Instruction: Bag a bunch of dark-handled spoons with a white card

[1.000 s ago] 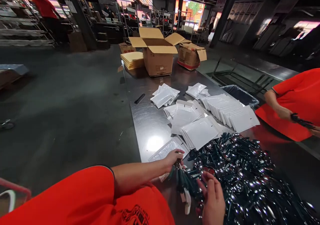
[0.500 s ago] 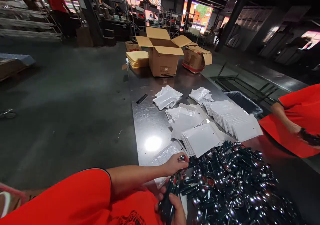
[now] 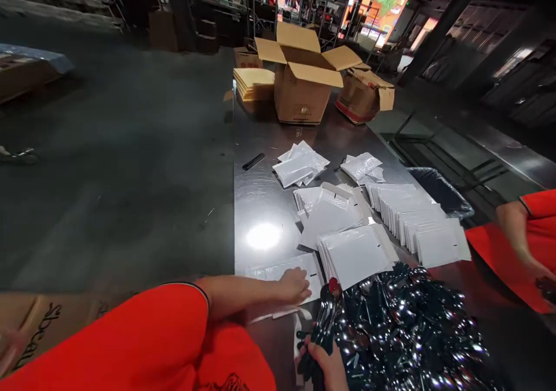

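Observation:
My right hand [image 3: 326,366] at the bottom edge grips a bundle of dark-handled spoons [image 3: 326,315], their shiny bowls pointing up. My left hand [image 3: 294,285] rests flat on a white bubble mailer [image 3: 282,272] lying on the steel table [image 3: 260,205]. A big heap of spoons [image 3: 412,333] with dark handles lies just right of both hands. Stacks of white mailers [image 3: 354,255] sit fanned out beyond the heap.
An open cardboard box [image 3: 304,84], a second box [image 3: 362,92] and a pile of yellow envelopes [image 3: 254,83] stand at the table's far end. A black marker [image 3: 253,161] lies mid-table. Another person's arm [image 3: 521,240] in an orange sleeve reaches in at the right. A bin [image 3: 441,191] sits beside the table.
My left hand has let go of the spoon bundle and dropped onto the mailer. My right hand now holds the bundle alone. The view has tilted down and to the right.

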Tool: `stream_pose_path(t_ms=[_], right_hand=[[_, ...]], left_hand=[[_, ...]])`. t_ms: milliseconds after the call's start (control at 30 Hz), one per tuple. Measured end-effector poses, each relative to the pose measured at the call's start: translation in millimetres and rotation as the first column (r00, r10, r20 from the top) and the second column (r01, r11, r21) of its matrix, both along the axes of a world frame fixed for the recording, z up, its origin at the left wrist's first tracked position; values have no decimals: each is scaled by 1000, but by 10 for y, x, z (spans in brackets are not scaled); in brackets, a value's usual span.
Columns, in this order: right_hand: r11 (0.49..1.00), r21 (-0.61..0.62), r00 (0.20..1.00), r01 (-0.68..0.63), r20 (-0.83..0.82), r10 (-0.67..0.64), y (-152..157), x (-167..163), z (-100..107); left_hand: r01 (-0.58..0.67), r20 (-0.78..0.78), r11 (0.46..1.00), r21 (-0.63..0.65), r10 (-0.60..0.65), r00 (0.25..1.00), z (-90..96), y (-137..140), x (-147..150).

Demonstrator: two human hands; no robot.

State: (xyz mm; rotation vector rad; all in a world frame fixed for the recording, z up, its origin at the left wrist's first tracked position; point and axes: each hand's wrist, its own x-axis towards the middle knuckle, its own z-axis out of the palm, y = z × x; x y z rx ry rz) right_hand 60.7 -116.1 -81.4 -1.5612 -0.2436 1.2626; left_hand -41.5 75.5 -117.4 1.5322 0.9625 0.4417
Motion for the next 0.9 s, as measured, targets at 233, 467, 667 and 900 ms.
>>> stream_pose_path(t_ms=[233, 467, 667, 900], right_hand=[[951, -169, 963, -259, -124, 240, 414, -10, 215], [971, -181, 981, -155, -146, 129, 432, 74, 53], [969, -212, 972, -123, -225, 74, 261, 47, -42], [975, -125, 965, -182, -210, 153, 341, -155, 70]], left_hand=[[-26, -116, 991, 131, 42, 992, -187, 77, -315], [267, -230, 917, 295, -203, 952, -153, 22, -723], [693, -690, 437, 574, -198, 696, -226, 315, -1010], [739, -685, 259, 622, -277, 674, -213, 208, -819]])
